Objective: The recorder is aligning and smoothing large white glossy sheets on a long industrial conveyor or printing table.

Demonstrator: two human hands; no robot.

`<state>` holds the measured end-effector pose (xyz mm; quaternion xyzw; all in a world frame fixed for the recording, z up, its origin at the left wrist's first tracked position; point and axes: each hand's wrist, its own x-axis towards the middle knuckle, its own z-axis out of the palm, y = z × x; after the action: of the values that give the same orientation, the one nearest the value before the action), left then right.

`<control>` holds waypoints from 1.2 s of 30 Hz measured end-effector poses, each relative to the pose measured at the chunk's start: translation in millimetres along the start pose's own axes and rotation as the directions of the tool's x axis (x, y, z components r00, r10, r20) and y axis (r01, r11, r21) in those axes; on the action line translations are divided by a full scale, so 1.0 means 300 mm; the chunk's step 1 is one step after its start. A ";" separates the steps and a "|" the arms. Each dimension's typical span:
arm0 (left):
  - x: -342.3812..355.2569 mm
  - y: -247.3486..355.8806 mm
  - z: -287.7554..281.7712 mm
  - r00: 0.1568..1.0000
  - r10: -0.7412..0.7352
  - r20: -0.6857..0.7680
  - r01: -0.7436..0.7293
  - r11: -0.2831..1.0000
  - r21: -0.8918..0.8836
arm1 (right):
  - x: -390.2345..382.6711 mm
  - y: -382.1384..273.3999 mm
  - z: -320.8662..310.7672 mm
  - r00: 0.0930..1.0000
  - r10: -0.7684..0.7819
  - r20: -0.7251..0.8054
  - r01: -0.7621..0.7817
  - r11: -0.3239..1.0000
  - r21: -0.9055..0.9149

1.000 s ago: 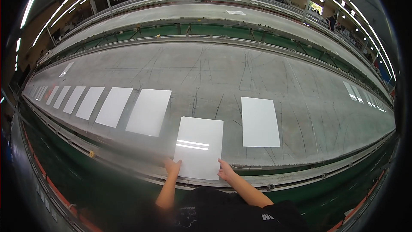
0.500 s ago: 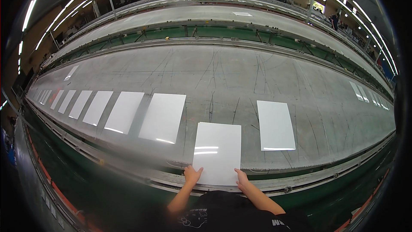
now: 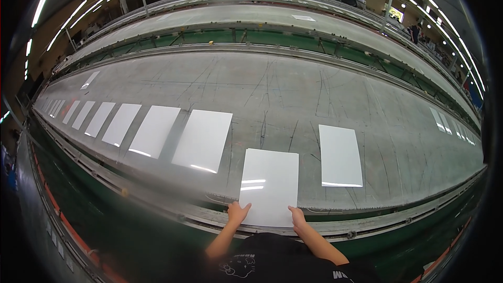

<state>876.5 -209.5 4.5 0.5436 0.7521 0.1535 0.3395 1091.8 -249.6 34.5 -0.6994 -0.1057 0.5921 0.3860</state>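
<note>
Both my hands hold a glossy white sheet point(image 3: 271, 183) by its near side edges. It hangs partly over the front rail and covers part of the grey table point(image 3: 251, 84). A doubled line at its top left corner hints at more than one sheet, but I cannot tell how many. My left hand point(image 3: 239, 214) grips the left edge, thumb on top and fingers hidden underneath. At the right edge my right hand point(image 3: 297, 217) pinches in the same way. Just right of the held sheet, a single white sheet point(image 3: 340, 155) lies flat; another white sheet point(image 3: 203, 140) lies to the left.
Several more white sheets point(image 3: 155, 131) run in a row toward the far left, and a few sheets point(image 3: 445, 120) lie at the far right. A metal rail point(image 3: 377, 230) borders the table's near edge. Beyond it stands another long table point(image 3: 209, 17). People are in the background.
My view has turned slightly, so the tables and sheets sit a little further right in the picture. Both hands keep their hold on the white sheet.
</note>
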 end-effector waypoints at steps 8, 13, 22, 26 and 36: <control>-0.003 -0.040 0.006 0.993 0.094 -0.065 -0.095 0.995 -0.018 | 0.022 0.016 -0.034 0.997 0.002 0.081 0.001 0.999 -0.032; 0.021 -0.051 -0.017 0.997 -0.016 -0.079 0.009 0.996 -0.084 | -0.010 -0.011 -0.048 0.999 -0.012 0.040 0.015 0.997 -0.073; 0.052 -0.108 0.008 0.998 -0.068 -0.018 0.064 0.986 -0.153 | -0.009 0.026 -0.138 0.988 -0.004 0.156 0.023 0.992 -0.120; 0.072 -0.122 -0.017 0.993 -0.109 0.047 0.117 0.975 -0.189 | 0.023 0.043 -0.141 0.985 0.004 0.174 0.019 0.991 -0.131; 0.055 -0.096 -0.045 0.987 -0.127 0.097 0.144 0.970 -0.194 | 0.070 0.083 -0.169 0.994 -0.049 0.094 0.056 0.996 -0.069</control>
<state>843.8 -202.9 -8.6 0.4601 0.7532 0.1819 0.4336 1136.2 -274.8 2.2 -0.6819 -0.1630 0.6091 0.3709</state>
